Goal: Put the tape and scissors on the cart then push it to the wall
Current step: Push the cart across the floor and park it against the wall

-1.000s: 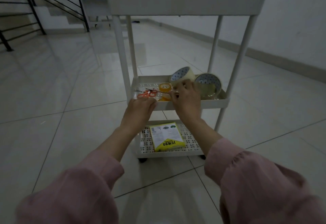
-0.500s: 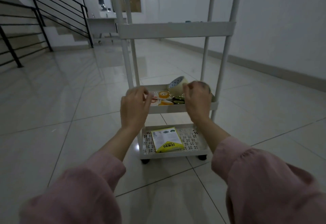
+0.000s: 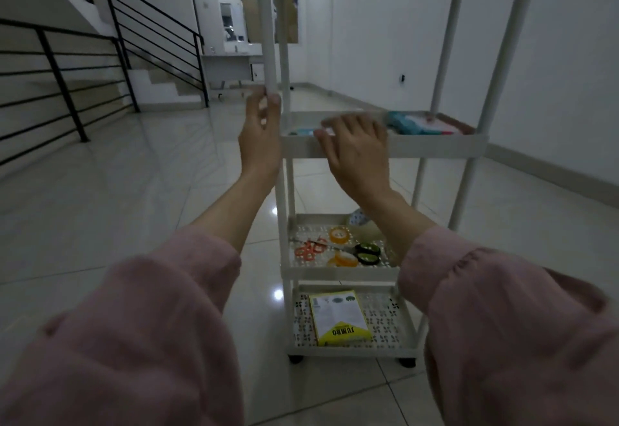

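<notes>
White cart (image 3: 438, 149) on tiled floor (image 3: 134, 224). Third shelf: orange-handled scissors (image 3: 310, 249), black-handled scissors (image 3: 366, 253), tape rolls (image 3: 339, 234). Bottom shelf: yellow box (image 3: 338, 316). Second shelf: blurred teal item (image 3: 407, 124), right side.

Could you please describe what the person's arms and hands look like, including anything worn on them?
Both arms wear loose, dusty-pink sleeves of soft fabric, pushed up so the forearms are bare. The left hand and right hand are bare: no gloves, and no rings, watch or bracelets are visible.
</notes>
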Demonstrator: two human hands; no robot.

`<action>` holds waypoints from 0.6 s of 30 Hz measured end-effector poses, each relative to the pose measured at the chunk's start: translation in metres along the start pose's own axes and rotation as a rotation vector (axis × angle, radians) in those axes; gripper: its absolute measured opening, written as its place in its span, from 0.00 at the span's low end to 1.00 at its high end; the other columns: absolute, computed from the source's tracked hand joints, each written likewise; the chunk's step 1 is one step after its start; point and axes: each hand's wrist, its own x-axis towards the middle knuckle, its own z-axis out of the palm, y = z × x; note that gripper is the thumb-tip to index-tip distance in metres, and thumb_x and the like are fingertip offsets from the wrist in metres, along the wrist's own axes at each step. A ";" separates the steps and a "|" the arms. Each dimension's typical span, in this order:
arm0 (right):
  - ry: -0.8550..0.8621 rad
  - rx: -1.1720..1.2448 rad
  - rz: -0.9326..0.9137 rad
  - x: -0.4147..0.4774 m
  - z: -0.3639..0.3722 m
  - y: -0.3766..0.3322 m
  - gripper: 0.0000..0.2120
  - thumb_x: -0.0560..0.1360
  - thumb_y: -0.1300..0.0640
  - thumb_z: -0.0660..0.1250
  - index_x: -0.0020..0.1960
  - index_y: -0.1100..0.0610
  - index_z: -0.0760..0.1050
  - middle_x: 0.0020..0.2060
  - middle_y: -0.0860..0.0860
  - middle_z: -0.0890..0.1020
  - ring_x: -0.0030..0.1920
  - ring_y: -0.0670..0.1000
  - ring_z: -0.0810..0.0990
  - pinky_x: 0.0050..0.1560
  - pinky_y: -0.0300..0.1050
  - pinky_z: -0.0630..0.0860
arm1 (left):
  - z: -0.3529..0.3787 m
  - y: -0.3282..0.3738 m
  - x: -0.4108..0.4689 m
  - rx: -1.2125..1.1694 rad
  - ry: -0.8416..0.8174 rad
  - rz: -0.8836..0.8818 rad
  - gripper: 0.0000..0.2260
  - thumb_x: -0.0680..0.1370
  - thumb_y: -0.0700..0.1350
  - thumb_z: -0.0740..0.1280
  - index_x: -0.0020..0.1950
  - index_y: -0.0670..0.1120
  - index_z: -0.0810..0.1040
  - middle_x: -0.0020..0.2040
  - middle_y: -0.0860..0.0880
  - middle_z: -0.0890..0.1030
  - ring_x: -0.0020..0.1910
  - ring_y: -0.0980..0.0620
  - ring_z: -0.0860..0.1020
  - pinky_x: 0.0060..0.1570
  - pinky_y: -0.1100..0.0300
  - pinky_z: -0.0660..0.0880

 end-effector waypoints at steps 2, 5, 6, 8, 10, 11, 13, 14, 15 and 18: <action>-0.036 0.029 -0.019 -0.002 0.003 0.002 0.17 0.77 0.46 0.56 0.45 0.56 0.78 0.42 0.54 0.83 0.46 0.55 0.79 0.50 0.47 0.60 | -0.002 -0.001 0.004 -0.014 -0.011 -0.045 0.14 0.81 0.51 0.54 0.64 0.48 0.69 0.53 0.50 0.77 0.41 0.60 0.76 0.32 0.71 0.76; -0.071 0.050 0.012 -0.001 0.004 -0.002 0.17 0.77 0.45 0.56 0.44 0.56 0.77 0.40 0.53 0.83 0.44 0.55 0.79 0.50 0.47 0.59 | -0.006 -0.001 0.007 -0.027 -0.030 -0.075 0.13 0.81 0.50 0.54 0.62 0.46 0.69 0.53 0.49 0.79 0.41 0.58 0.78 0.36 0.63 0.78; -0.078 0.058 0.016 0.001 0.004 -0.004 0.16 0.77 0.46 0.57 0.44 0.56 0.77 0.40 0.53 0.83 0.45 0.55 0.79 0.50 0.47 0.58 | -0.007 -0.001 0.009 -0.002 -0.043 -0.068 0.13 0.82 0.50 0.54 0.62 0.46 0.69 0.53 0.49 0.79 0.41 0.59 0.78 0.36 0.64 0.78; -0.092 0.086 0.008 0.004 0.004 -0.004 0.14 0.77 0.48 0.59 0.45 0.57 0.77 0.42 0.54 0.84 0.46 0.56 0.79 0.50 0.47 0.58 | -0.006 0.000 0.008 0.052 -0.052 -0.044 0.13 0.82 0.49 0.52 0.62 0.45 0.68 0.53 0.51 0.78 0.41 0.61 0.76 0.35 0.67 0.76; -0.141 0.116 -0.001 0.005 0.002 -0.004 0.14 0.78 0.49 0.59 0.48 0.58 0.77 0.45 0.55 0.84 0.50 0.56 0.78 0.52 0.47 0.58 | -0.005 0.000 0.006 0.096 -0.036 -0.041 0.13 0.82 0.49 0.52 0.63 0.45 0.68 0.52 0.51 0.76 0.40 0.62 0.74 0.35 0.68 0.75; -0.177 0.140 0.000 0.005 0.000 -0.004 0.14 0.78 0.50 0.59 0.50 0.58 0.77 0.47 0.56 0.83 0.52 0.56 0.78 0.55 0.47 0.59 | -0.004 0.001 0.005 0.120 -0.014 -0.043 0.13 0.82 0.48 0.52 0.62 0.44 0.68 0.52 0.50 0.77 0.40 0.61 0.74 0.36 0.66 0.74; -0.223 0.179 -0.026 0.005 -0.005 -0.006 0.14 0.79 0.51 0.58 0.52 0.58 0.77 0.49 0.55 0.83 0.54 0.56 0.77 0.62 0.50 0.61 | -0.003 0.005 0.001 0.169 0.095 -0.067 0.13 0.82 0.47 0.54 0.62 0.44 0.69 0.56 0.46 0.77 0.47 0.54 0.76 0.40 0.64 0.72; -0.205 0.165 -0.044 0.004 -0.009 -0.003 0.14 0.78 0.52 0.57 0.53 0.57 0.78 0.50 0.55 0.83 0.56 0.56 0.77 0.65 0.52 0.61 | 0.001 0.007 -0.003 0.203 0.178 -0.072 0.13 0.82 0.47 0.55 0.63 0.44 0.69 0.61 0.45 0.75 0.54 0.51 0.76 0.43 0.66 0.71; -0.153 0.131 -0.051 0.003 -0.013 0.001 0.14 0.78 0.52 0.57 0.54 0.57 0.78 0.51 0.55 0.83 0.57 0.56 0.77 0.67 0.52 0.59 | 0.006 0.008 -0.008 0.263 0.268 -0.052 0.14 0.81 0.46 0.56 0.66 0.45 0.68 0.65 0.45 0.72 0.62 0.49 0.72 0.49 0.67 0.71; 0.106 0.043 0.083 0.003 -0.038 0.033 0.14 0.76 0.51 0.57 0.56 0.54 0.75 0.55 0.54 0.80 0.60 0.52 0.70 0.60 0.49 0.58 | 0.036 0.009 -0.034 0.587 0.340 0.165 0.20 0.80 0.48 0.57 0.71 0.46 0.62 0.73 0.44 0.63 0.73 0.45 0.59 0.69 0.51 0.62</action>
